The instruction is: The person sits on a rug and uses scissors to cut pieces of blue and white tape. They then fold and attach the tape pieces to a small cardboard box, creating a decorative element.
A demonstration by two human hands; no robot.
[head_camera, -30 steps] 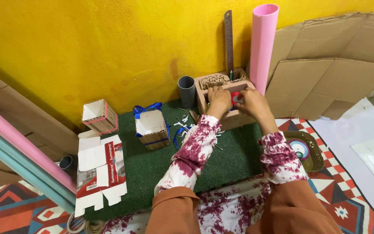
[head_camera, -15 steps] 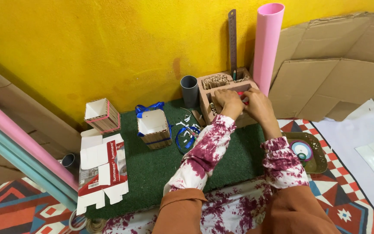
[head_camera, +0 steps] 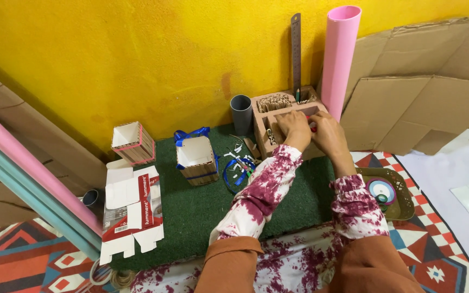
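Note:
Both my hands meet over a brown cardboard organiser box (head_camera: 264, 130) that stands on the green mat (head_camera: 191, 206) by the yellow wall. My left hand (head_camera: 294, 129) rests on the box's front compartment with its fingers curled. My right hand (head_camera: 327, 133) is pressed against it and pinches a small red object (head_camera: 313, 128), mostly hidden by the fingers. A steel ruler (head_camera: 296, 51) stands upright in the box's back compartment, beside rolled cardboard strips (head_camera: 274, 101).
A pink tube (head_camera: 338, 54) leans on the wall right of the box; a grey tube (head_camera: 241, 113) stands to its left. Two small open boxes (head_camera: 195, 158) (head_camera: 132, 142), blue ribbon (head_camera: 240, 171), a flattened carton (head_camera: 131, 209), long pink and teal rolls (head_camera: 33, 187), cardboard sheets (head_camera: 424, 81), a round tray (head_camera: 386, 190).
The view has shifted slightly. My hands have stayed at the organiser box, with my left hand lowered a little onto its front compartment.

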